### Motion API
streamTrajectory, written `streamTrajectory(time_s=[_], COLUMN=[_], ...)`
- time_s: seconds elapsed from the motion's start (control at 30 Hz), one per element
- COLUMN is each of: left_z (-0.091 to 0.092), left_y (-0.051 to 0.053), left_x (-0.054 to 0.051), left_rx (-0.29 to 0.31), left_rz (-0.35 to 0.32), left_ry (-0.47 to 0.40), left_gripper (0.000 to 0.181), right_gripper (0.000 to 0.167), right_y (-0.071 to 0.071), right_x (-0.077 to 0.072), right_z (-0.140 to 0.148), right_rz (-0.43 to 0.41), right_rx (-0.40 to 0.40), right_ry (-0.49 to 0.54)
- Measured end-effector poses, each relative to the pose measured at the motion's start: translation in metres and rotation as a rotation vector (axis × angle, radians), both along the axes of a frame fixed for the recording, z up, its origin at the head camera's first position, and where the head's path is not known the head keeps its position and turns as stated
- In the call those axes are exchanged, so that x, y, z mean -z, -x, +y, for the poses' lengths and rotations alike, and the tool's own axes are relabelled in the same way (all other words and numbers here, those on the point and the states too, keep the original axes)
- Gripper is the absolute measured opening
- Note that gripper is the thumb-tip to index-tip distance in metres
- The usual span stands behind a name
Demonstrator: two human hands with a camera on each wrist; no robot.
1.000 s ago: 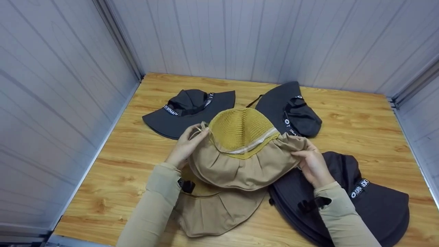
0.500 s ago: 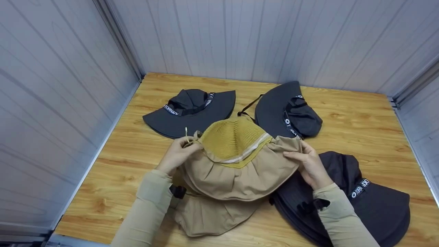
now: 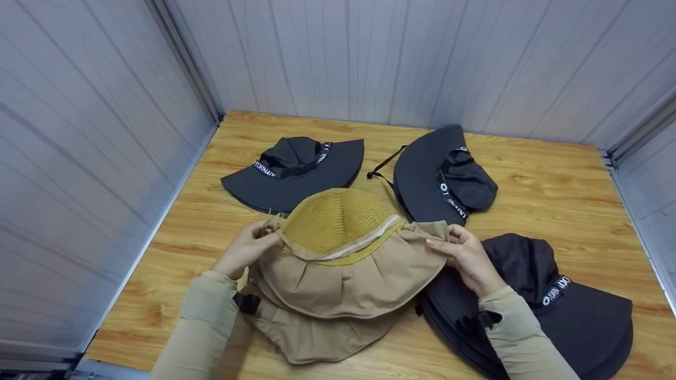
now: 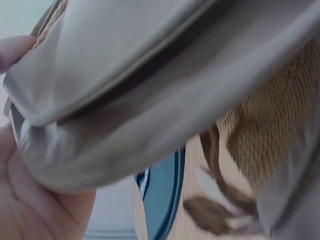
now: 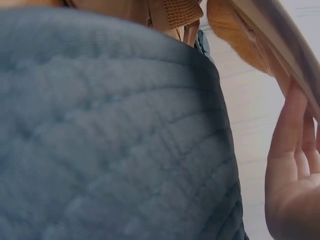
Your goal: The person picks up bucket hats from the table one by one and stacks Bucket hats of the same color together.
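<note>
Held between both hands is a tan sun hat (image 3: 348, 287) with a mustard knitted crown and a white band. My left hand (image 3: 244, 250) pinches its brim at the left end, where a thin cord sticks up. At the other end, my right hand (image 3: 471, 258) pinches the brim between thumb and fingers. Beneath it lies a second tan hat (image 3: 332, 343), mostly covered. In the left wrist view the brim (image 4: 150, 125) spans the frame, with woven material and a brown ribbon below. The right wrist view shows the right hand (image 5: 295, 175) on the brim edge.
Dark hats lie around on the wooden table (image 3: 174, 253): one at back left (image 3: 296, 171), one at back right (image 3: 449, 179) with a chin cord. A dark hat pile (image 3: 575, 322) at front right sits under the right forearm. Pale panel walls (image 3: 338, 63) enclose the table.
Both hands have moved the tan hat left and toward the front, lowering it over the other tan hat. The grip at both ends looks kept, and the dark hats have stayed put.
</note>
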State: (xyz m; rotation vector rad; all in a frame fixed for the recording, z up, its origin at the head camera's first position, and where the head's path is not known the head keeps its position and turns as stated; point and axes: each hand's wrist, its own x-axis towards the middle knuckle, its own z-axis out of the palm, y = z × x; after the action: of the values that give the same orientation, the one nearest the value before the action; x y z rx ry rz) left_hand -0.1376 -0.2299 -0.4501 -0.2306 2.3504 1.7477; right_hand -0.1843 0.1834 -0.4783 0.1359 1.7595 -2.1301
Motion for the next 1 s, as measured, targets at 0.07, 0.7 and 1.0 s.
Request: streamTrajectory(time_s=[0.07,0.7,1.0], left_z=[-0.005,-0.031,-0.035], left_y=[-0.004,-0.023,-0.028], left_x=[0.0,0.004,0.018], left_rx=[0.011,0.194,0.259], left_rz=[-0.006,0.031,-0.055], left_ry=[0.029,-0.017,0.043], left_gripper=[0.017,0.031,0.035], right_gripper=[0.018,0.026,0.031], right_y=[-0.001,-0.015,-0.018], right_x=[0.001,0.006,0.017], right_z=[-0.002,-0.02,-0.028], right_rz=[0.003,0.122,0.241], right_rx=[-0.033,-0.125,-0.163], right_ry=[-0.031,-0.288,-0.554])
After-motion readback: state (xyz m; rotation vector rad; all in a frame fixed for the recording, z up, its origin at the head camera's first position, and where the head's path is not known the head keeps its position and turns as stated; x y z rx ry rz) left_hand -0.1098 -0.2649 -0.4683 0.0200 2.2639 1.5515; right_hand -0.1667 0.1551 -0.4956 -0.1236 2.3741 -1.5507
